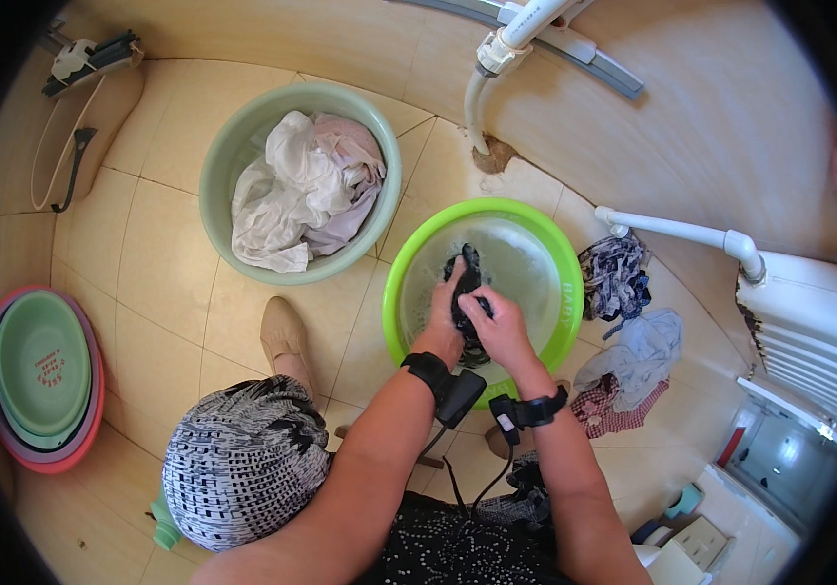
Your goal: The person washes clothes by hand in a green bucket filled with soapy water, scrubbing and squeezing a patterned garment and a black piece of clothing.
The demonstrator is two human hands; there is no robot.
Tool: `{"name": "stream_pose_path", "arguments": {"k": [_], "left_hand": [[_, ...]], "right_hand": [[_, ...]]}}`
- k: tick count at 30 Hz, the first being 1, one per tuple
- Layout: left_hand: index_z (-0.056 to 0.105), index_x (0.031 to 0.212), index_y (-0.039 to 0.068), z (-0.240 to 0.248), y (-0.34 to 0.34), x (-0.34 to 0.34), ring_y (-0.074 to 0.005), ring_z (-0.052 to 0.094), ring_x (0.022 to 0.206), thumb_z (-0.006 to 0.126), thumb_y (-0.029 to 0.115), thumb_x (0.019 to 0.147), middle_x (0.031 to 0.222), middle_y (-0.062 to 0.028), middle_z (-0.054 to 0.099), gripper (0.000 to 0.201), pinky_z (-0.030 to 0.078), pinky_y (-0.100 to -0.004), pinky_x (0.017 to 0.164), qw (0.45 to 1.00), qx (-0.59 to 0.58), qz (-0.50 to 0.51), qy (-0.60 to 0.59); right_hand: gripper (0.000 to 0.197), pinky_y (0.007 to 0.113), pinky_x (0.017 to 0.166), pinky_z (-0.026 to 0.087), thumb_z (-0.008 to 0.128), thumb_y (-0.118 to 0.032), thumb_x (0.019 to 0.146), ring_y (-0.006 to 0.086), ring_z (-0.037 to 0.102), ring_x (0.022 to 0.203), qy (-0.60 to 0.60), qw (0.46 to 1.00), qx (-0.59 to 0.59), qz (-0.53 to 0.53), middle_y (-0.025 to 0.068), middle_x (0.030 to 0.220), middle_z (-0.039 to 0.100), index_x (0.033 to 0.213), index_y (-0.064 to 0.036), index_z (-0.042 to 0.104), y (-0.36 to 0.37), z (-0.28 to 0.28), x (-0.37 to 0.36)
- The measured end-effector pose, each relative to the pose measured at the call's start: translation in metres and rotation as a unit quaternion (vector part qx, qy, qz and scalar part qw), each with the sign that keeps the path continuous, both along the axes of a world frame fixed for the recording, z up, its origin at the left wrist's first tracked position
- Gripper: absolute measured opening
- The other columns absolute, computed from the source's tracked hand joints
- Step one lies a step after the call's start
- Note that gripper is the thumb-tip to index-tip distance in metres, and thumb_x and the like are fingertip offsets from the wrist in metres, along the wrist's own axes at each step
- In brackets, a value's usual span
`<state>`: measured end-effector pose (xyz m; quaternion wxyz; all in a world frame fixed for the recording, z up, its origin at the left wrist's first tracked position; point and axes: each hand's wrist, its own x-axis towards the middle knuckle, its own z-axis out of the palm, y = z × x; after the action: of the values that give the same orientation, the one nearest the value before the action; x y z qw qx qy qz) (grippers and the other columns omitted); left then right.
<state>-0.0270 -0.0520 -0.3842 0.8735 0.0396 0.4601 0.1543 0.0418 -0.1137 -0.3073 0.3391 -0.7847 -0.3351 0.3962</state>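
Note:
Both hands are over a lime-green basin (566, 263) of cloudy water. A wet black cloth (470, 257) is bunched between them; its exact kind of garment cannot be made out. My left hand (445, 317) grips the cloth from the left side, one finger stretched along it. My right hand (503, 330) is closed on its right side, with the fingers curled and the thumb pressed on the fabric. The cloth's lower end trails down between my wrists toward the water. Dark straps with small boxes sit on both wrists.
A pale green basin (212, 200) holding white and pinkish clothes (296, 185) stands at the far left. Dark patterned (616, 278), grey-blue (647, 341) and red checked clothes (623, 409) lie right of the lime basin. Stacked basins (43, 366) are at left; a white radiator (803, 302) is at right.

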Motion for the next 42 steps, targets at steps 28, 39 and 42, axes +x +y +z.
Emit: {"name": "stream_pose_path", "arguments": {"k": [28, 39, 42], "left_hand": [[0.064, 0.089, 0.012, 0.013, 0.021, -0.007, -0.0186, 0.062, 0.070, 0.061, 0.047, 0.087, 0.079, -0.0035, 0.065, 0.035, 0.051, -0.0322, 0.066, 0.996, -0.088, 0.005, -0.022], [0.062, 0.099, 0.002, -0.015, -0.031, 0.037, -0.0173, 0.060, 0.073, 0.057, 0.033, 0.091, 0.084, -0.0065, 0.064, 0.032, 0.050, -0.0312, 0.066, 0.971, 0.159, -0.149, 0.100], [0.056, 0.117, 0.001, 0.000, 0.013, 0.016, -0.0173, 0.061, 0.086, 0.060, 0.031, 0.090, 0.099, -0.0100, 0.064, 0.040, 0.050, -0.0317, 0.075, 0.993, 0.078, -0.084, 0.039]], "right_hand": [[0.040, 0.028, 0.080, 0.048, 0.075, -0.019, 0.079, 0.0121, 0.059, 0.087, 0.148, 0.988, 0.015, 0.047, 0.0055, 0.092, 0.065, 0.111, -0.0025, 0.059, -0.013, -0.001, 0.000], [0.042, 0.045, 0.075, 0.048, 0.054, -0.035, 0.090, 0.0376, 0.064, 0.085, 0.009, 0.977, -0.209, -0.036, 0.0250, 0.092, 0.065, 0.109, 0.0028, 0.059, -0.055, -0.113, 0.073], [0.051, 0.040, 0.087, 0.045, 0.051, -0.039, 0.093, 0.0308, 0.061, 0.100, 0.099, 0.916, -0.141, -0.363, 0.0266, 0.107, 0.062, 0.114, 0.0061, 0.057, -0.074, -0.129, 0.081]]}}
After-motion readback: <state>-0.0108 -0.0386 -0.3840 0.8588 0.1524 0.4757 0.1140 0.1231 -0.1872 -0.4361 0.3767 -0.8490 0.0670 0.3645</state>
